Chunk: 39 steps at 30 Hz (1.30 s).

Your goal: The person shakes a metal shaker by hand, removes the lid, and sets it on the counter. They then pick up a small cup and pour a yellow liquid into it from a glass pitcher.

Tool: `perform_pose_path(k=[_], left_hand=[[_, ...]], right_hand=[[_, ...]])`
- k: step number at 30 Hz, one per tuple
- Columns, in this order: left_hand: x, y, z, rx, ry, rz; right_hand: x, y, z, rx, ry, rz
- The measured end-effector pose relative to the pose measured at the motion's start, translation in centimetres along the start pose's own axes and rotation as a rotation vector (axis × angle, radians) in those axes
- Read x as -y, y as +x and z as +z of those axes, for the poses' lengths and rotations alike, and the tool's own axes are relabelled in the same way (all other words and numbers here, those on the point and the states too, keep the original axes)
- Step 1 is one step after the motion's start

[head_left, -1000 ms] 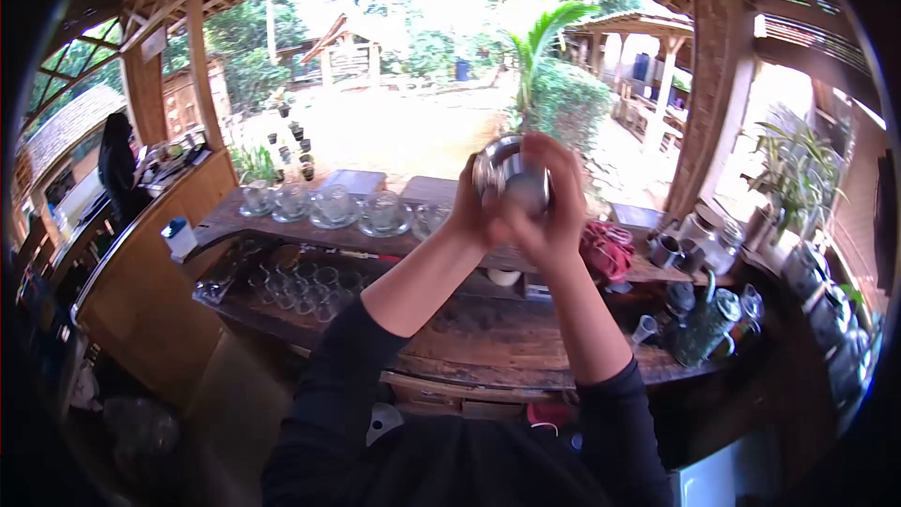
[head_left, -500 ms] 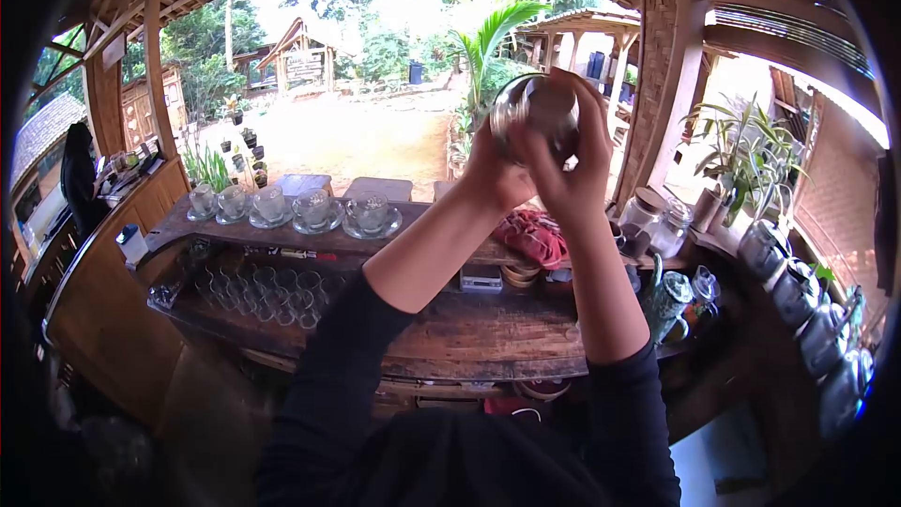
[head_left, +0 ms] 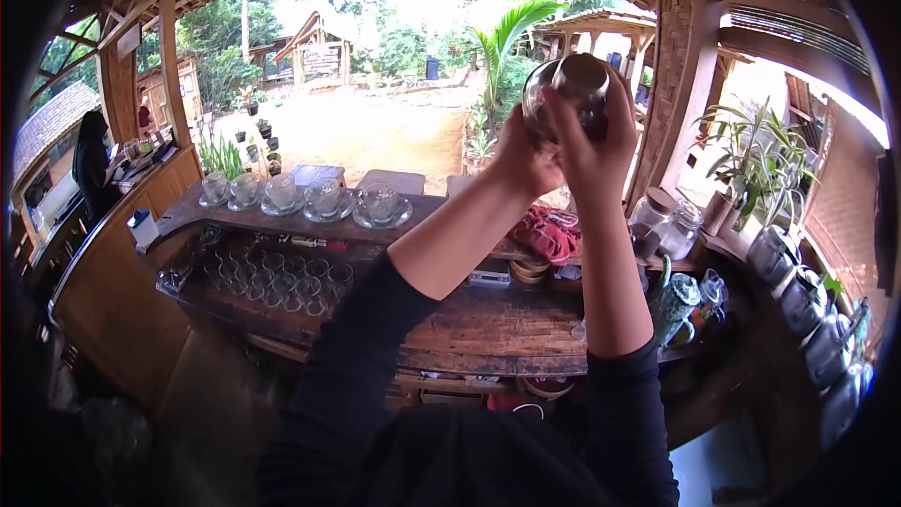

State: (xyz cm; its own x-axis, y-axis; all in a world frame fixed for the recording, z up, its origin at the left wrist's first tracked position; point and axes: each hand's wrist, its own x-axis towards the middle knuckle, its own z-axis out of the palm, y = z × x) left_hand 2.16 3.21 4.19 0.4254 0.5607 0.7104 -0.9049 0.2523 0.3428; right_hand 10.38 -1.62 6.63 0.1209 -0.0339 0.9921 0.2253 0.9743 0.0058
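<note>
Raised in front of me at about eye height is a round, shiny vessel that looks like a glass jar (head_left: 537, 94) with a dull metal lid (head_left: 584, 73). My left hand (head_left: 531, 158) is closed around its lower left side. My right hand (head_left: 601, 136) wraps its right side, with the thumb lying across the front. The contents of the jar cannot be made out. Below my hands, a red cloth (head_left: 547, 235) lies bunched on the raised counter shelf.
Glass cups on saucers (head_left: 380, 203) line the shelf at left, with several empty glasses (head_left: 291, 282) below. Lidded jars (head_left: 678, 230) and a green enamel pot (head_left: 674, 305) stand right, metal kettles (head_left: 807, 300) farther right. A person (head_left: 92, 164) in dark clothing is at the far-left counter.
The view has swung slightly left. Both hands still hold the jar up; it has turned a little, and its lid now shows more clearly towards the upper right.
</note>
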Motion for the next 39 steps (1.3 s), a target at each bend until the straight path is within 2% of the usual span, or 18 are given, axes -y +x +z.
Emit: perform_pose_path(k=[1,3,5,9,13,17,19,21,24,25,26,28,31,32,33,34,37,39], left_hand=[[0.1,-1.0,0.2,-0.273,0.146,0.082],[-0.8,-3.9,2.7,-0.205,0.086,0.032],[-1.7,-7.2,6.1,-0.066,-0.045,-0.09],[-4.5,-11.6,4.7,-0.176,0.13,0.014],[-9.3,-13.8,-0.1,-0.196,0.039,0.117],[-12.4,-16.2,-3.8,-0.477,0.035,0.42],[-13.2,-20.1,-0.1,-0.592,0.064,0.349],[-14.8,-22.1,5.6,-0.162,-0.17,0.057],[-15.3,-26.4,7.4,-0.088,0.2,0.205],[-15.8,-27.8,8.3,0.062,0.425,0.232],[-17.0,-30.6,6.5,-0.206,0.163,0.328],[-19.8,-32.3,4.8,-0.119,-0.05,0.287],[-22.2,-34.0,3.3,-0.833,0.199,0.671],[-22.1,-35.2,2.8,-0.889,0.457,0.682],[-21.4,-34.3,5.4,-0.837,1.382,0.65],[-21.7,-34.4,7.5,-0.829,1.393,0.659],[-22.7,-37.1,13.4,-0.109,0.412,0.243],[-23.1,-38.4,14.0,0.006,0.622,0.385]], right_hand=[[-0.1,-0.1,0.6,0.047,0.09,0.271],[2.8,-0.7,-0.1,0.045,0.033,0.043],[6.1,-0.6,-0.6,0.028,-0.138,-0.553],[8.4,-3.3,2.5,-0.03,0.163,-0.626],[6.6,-5.4,9.0,0.057,0.203,-0.472],[7.5,-6.6,15.5,0.177,0.371,0.339],[10.1,-5.9,15.1,0.144,0.37,-0.143],[15.4,-6.5,12.6,0.388,0.149,-0.231],[17.0,-9.5,17.1,-0.082,0.715,-0.539],[16.6,-10.2,18.0,0.059,0.65,-0.419],[16.2,-11.0,19.0,0.198,0.582,-0.297],[15.5,-13.2,24.0,0.258,0.576,-0.066],[17.2,-13.7,29.3,0.324,0.733,0.668],[17.6,-13.7,29.2,0.279,0.577,0.428],[19.0,-12.9,28.1,0.289,0.582,0.246],[20.3,-11.7,27.2,0.225,0.666,-0.062],[25.0,-11.1,25.3,0.259,0.682,-0.249],[26.3,-13.9,27.8,0.095,0.862,-0.195]])
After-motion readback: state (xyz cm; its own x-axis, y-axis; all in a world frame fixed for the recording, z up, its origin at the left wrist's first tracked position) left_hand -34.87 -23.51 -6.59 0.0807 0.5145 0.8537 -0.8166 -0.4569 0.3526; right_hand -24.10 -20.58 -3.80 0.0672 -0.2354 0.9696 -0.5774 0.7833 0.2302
